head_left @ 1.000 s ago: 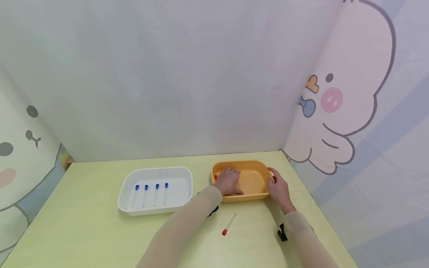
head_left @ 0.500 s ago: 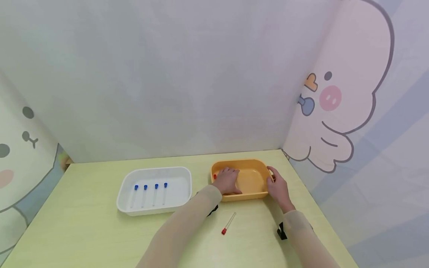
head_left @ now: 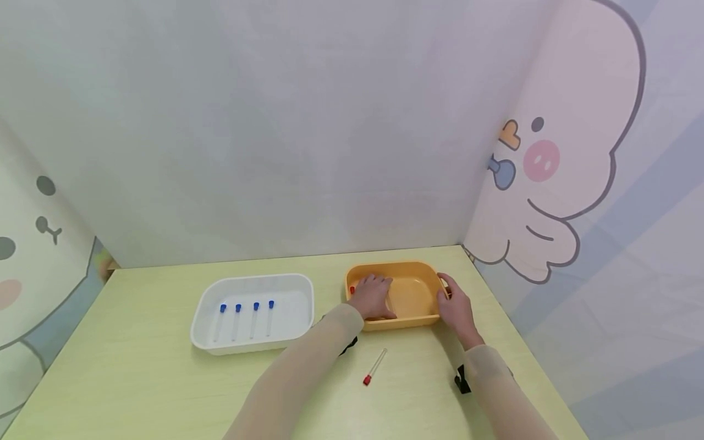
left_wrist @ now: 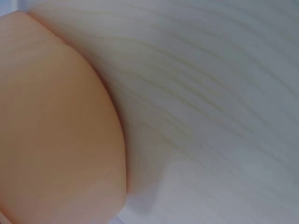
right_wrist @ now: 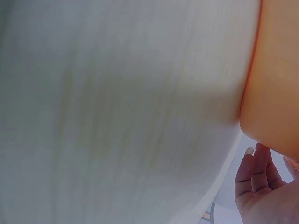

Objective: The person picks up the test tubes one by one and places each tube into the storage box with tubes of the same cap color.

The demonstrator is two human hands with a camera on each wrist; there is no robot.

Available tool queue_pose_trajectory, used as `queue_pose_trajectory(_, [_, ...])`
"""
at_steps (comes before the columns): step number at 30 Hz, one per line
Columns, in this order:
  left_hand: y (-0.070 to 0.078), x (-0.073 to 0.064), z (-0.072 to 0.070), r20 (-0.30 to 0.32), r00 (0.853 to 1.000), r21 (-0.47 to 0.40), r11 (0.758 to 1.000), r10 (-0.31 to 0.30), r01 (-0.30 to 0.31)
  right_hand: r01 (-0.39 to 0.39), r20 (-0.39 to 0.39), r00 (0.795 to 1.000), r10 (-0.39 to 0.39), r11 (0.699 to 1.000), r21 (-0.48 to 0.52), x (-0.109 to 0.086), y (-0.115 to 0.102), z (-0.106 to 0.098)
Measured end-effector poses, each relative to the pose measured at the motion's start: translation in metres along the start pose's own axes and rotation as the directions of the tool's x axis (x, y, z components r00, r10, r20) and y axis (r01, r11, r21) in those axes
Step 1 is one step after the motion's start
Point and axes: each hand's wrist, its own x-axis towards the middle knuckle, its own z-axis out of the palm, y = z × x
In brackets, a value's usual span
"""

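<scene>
My left hand (head_left: 371, 297) reaches into the left half of the orange tray (head_left: 415, 296), its fingers spread towards the far side and its thumb near the front wall. The hand hides most of what lies under it. A red cap (head_left: 352, 290) shows just left of the fingers. At the tray's right end, my right hand (head_left: 456, 307) grips the rim; the right wrist view shows curled fingers (right_wrist: 259, 175) at the tray's edge. On the table in front of the tray lies a thin clear tube with a red cap (head_left: 367, 380).
A white tray (head_left: 299, 282) stands left of the orange one. Several thin clear tubes with blue caps (head_left: 255, 306) lie in a row inside it. Behind the pale green table (head_left: 137, 379) hangs a pale backdrop with cartoon animals.
The hands and trays keep their places. Only a slight shift of the whole head view shows.
</scene>
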Motion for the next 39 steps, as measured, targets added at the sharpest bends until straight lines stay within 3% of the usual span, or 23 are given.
queue_pose_trajectory(10, [-0.002, -0.009, -0.01, -0.006, 1.0, -0.028, 1.0, -0.004, 0.004, 0.019, 0.002, 1.0, -0.019, 1.0, 0.002, -0.001, -0.004, 0.004])
queue_pose_trajectory(16, [-0.002, -0.021, -0.023, -0.028, 0.999, -0.024, 0.999, 0.027, -0.028, 0.005, 0.019, 1.0, -0.005, 1.0, -0.002, -0.003, -0.003, 0.006])
queue_pose_trajectory(24, [0.003, -0.029, -0.044, -0.066, 0.992, 0.035, 0.994, 0.107, -0.105, 0.004, 0.022, 1.0, -0.003, 1.0, -0.009, -0.006, -0.002, 0.003])
queue_pose_trajectory(31, [0.01, -0.04, -0.061, -0.073, 0.988, 0.078, 0.988, 0.138, -0.132, 0.006, 0.012, 1.0, -0.006, 1.0, -0.019, -0.006, 0.0, 0.001])
queue_pose_trajectory(39, [0.018, -0.059, -0.066, -0.087, 0.982, 0.144, 0.978, 0.166, -0.153, -0.002, 0.021, 1.0, 0.003, 1.0, -0.017, -0.003, 0.001, -0.001])
